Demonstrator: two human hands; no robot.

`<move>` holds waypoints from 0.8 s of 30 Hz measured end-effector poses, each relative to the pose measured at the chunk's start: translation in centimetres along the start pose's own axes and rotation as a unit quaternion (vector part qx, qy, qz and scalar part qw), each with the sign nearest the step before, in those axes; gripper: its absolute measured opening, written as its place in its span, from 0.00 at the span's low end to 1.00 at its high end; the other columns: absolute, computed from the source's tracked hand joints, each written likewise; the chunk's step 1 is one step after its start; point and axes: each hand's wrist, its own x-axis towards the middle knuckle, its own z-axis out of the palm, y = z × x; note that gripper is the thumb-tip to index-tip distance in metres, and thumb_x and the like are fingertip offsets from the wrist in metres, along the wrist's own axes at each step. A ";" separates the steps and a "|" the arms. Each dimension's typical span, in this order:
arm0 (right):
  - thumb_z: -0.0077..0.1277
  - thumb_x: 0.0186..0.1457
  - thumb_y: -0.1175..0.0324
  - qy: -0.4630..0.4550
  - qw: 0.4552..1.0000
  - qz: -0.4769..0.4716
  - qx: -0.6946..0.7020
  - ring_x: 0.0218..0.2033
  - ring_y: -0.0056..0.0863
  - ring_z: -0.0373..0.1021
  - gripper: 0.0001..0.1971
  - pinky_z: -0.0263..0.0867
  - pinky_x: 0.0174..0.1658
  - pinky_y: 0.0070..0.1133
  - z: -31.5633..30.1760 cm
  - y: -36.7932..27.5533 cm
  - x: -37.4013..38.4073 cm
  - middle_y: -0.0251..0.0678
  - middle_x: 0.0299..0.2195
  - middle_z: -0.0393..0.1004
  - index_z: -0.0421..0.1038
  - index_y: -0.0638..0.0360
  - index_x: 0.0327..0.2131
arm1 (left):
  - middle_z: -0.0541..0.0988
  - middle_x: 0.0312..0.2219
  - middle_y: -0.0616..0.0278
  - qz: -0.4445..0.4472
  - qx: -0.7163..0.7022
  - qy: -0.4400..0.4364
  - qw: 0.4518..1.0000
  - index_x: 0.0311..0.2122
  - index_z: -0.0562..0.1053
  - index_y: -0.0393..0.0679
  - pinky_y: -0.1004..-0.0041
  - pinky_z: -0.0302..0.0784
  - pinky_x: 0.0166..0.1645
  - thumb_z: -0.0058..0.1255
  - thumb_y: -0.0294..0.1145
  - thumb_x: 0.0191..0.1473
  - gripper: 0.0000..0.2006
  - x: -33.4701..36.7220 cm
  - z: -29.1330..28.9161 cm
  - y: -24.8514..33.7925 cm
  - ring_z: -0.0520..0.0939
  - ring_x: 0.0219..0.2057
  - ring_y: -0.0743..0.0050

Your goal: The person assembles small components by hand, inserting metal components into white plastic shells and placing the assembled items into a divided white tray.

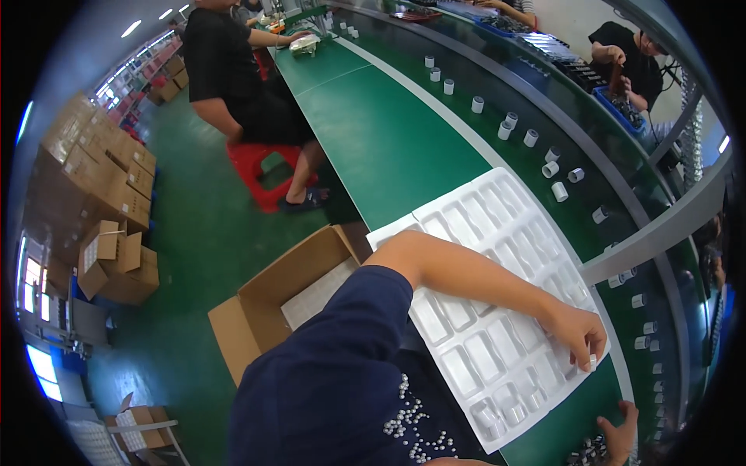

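A white moulded plastic tray (483, 353) with rows of pockets lies tilted across the green table. My left arm reaches over it, and my left hand (576, 332) is at its right edge. The fingertips there pinch a small silvery-white cylinder (592, 363). Several shiny cylindrical pieces (513, 409) sit in the pockets of the near row. My right hand (620, 433) is low at the right with thumb and fingers apart, holding nothing that I can see. Beside it lies a heap of small dark and silvery parts (587, 452), partly cut off by the lower edge.
Right of the tray, a dark conveyor belt carries scattered white cylinders (559, 191). A grey metal bar (660, 233) crosses above it. An open cardboard box (264, 314) stands at the left. A seated co-worker (233, 70) is farther along the table (388, 132); others work across the belt.
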 end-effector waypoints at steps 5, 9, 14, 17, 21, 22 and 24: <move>0.60 0.47 0.73 -0.045 0.992 0.087 0.079 0.32 0.28 0.67 0.20 0.65 0.36 0.25 -1.1 -2.4 -2.0 0.41 0.30 0.71 0.69 0.69 0.44 | 0.79 0.37 0.50 -0.027 0.017 -0.006 0.999 0.36 0.77 0.36 0.77 0.79 0.36 0.65 0.29 0.49 0.11 0.8 -0.1 0.5 0.83 0.34 0.65; 0.60 0.48 0.74 -0.109 0.980 0.108 0.130 0.26 0.26 0.68 0.18 0.66 0.30 0.24 -0.1 1.0 2.4 0.41 0.25 0.72 0.70 0.72 0.42 | 0.79 0.38 0.49 -0.051 -0.014 0.061 0.997 0.37 0.77 0.36 0.76 0.79 0.37 0.65 0.29 0.49 0.12 -0.5 -1.5 0.3 0.83 0.34 0.63; 0.57 0.47 0.75 -0.043 0.981 -0.124 0.144 0.37 0.31 0.68 0.18 0.63 0.43 0.28 0.4 10.1 1.0 0.42 0.35 0.71 0.69 0.66 0.44 | 0.78 0.38 0.48 -0.062 -0.009 0.054 0.997 0.37 0.76 0.36 0.75 0.79 0.39 0.63 0.27 0.50 0.10 0.5 -0.9 1.4 0.84 0.33 0.63; 0.61 0.48 0.73 -0.029 0.993 0.108 0.041 0.27 0.26 0.69 0.15 0.65 0.31 0.24 -2.4 -1.4 -6.5 0.42 0.26 0.74 0.73 0.72 0.38 | 0.78 0.38 0.48 -0.049 -0.061 0.020 0.997 0.37 0.76 0.36 0.74 0.80 0.39 0.63 0.27 0.50 0.10 2.2 0.2 1.4 0.83 0.32 0.60; 0.61 0.48 0.72 -0.025 0.931 -0.333 0.147 0.32 0.29 0.68 0.16 0.65 0.37 0.26 0.2 7.7 0.4 0.43 0.31 0.74 0.71 0.71 0.40 | 0.78 0.37 0.47 -0.087 -0.221 0.102 0.966 0.38 0.75 0.35 0.72 0.81 0.39 0.63 0.24 0.49 0.12 1.2 -1.4 1.0 0.83 0.36 0.56; 0.58 0.49 0.73 -0.011 0.962 -0.232 0.141 0.37 0.30 0.68 0.16 0.64 0.43 0.28 0.6 10.9 0.8 0.43 0.35 0.73 0.70 0.68 0.42 | 0.75 0.41 0.46 -0.089 -0.296 0.141 0.941 0.41 0.73 0.35 0.72 0.81 0.41 0.60 0.21 0.51 0.12 1.2 -1.0 1.2 0.83 0.38 0.57; 0.53 0.50 0.76 0.028 0.993 -0.017 0.116 0.46 0.34 0.68 0.16 0.63 0.53 0.31 1.1 15.0 -1.0 0.43 0.43 0.70 0.68 0.62 0.45 | 0.72 0.45 0.46 0.098 -0.054 0.135 0.985 0.46 0.69 0.35 0.71 0.81 0.45 0.55 0.19 0.54 0.14 2.1 -2.3 -2.4 0.81 0.42 0.59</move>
